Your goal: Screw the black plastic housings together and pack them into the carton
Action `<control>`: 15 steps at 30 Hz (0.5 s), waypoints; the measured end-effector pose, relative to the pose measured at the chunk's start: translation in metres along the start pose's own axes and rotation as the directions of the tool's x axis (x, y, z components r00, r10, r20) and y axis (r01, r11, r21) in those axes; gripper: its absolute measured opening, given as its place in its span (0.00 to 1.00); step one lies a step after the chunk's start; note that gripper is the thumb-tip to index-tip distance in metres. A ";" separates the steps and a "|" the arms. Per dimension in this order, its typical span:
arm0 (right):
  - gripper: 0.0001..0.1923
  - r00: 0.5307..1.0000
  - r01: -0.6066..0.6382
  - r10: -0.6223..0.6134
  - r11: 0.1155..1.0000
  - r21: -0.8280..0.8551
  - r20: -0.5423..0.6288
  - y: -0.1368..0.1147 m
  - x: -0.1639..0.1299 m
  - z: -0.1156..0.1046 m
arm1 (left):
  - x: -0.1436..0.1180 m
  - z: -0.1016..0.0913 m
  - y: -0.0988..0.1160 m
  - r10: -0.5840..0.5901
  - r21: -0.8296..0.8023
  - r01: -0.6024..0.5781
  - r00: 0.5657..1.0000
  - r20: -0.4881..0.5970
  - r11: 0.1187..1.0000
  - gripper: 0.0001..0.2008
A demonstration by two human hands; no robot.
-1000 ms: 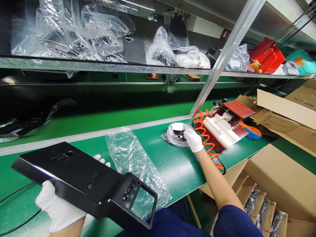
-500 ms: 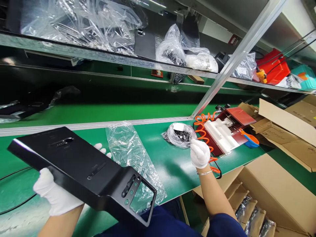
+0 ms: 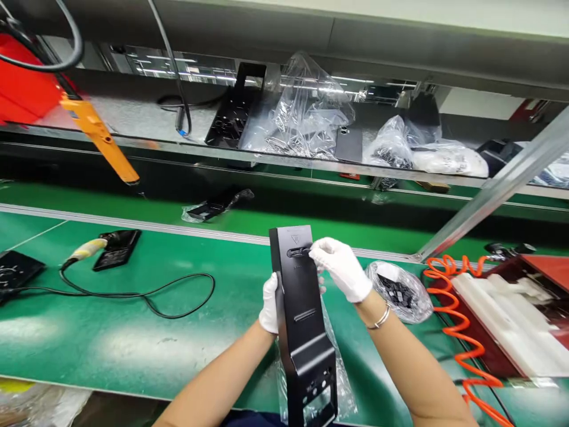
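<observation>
The housing [image 3: 304, 302] stands between the hands, its long axis running from about 12 to just short of 6 o'clock. The left hand [image 3: 269, 305] grips it at its 9 o'clock edge, fingers wrapped behind. The right hand [image 3: 341, 270], nearer the slot [image 3: 295, 252] by the 12 o'clock end, comes in from 3, fingertips bunched there; whether they pinch a piece, I cannot tell.
</observation>
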State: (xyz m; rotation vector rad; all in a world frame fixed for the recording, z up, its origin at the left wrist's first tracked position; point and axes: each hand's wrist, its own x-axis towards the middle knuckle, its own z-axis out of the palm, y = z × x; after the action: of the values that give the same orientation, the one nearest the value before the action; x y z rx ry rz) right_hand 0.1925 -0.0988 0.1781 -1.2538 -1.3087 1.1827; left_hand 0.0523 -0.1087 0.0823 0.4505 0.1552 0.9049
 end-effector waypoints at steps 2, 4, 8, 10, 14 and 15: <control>0.12 1.000 -0.017 0.019 0.996 -0.086 0.019 0.003 0.008 0.008 | -0.002 -0.004 -0.002 -0.010 -0.037 0.011 0.999 0.044 0.999 0.33; 0.11 1.000 -0.017 0.020 0.984 -0.178 0.015 0.008 0.013 0.011 | -0.002 -0.008 -0.001 -0.007 -0.061 0.011 0.997 0.074 0.998 0.32; 0.09 0.995 -0.062 0.087 0.929 -0.365 0.053 0.002 0.021 0.009 | -0.001 -0.009 0.001 -0.014 -0.057 0.019 0.997 0.082 0.998 0.31; 0.08 0.990 -0.052 0.109 0.866 -0.497 0.085 -0.009 0.027 0.006 | 0.001 -0.007 0.002 -0.017 -0.043 0.020 0.997 0.077 0.999 0.32; 0.05 0.992 0.004 0.087 0.688 -0.726 0.087 -0.020 0.037 0.005 | 0.002 -0.005 0.000 -0.011 -0.039 0.013 0.998 0.061 0.999 0.32; 0.05 0.996 0.012 0.059 0.676 -0.737 0.070 -0.017 0.039 0.005 | 0.002 -0.007 0.000 -0.011 -0.039 0.013 0.998 0.056 0.999 0.32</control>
State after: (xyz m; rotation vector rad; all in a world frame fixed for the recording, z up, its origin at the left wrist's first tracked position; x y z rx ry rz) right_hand 0.1844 -0.0598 0.1951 -1.8010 -1.9531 0.7156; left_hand 0.0519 -0.1047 0.0761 0.4370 0.0886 0.8809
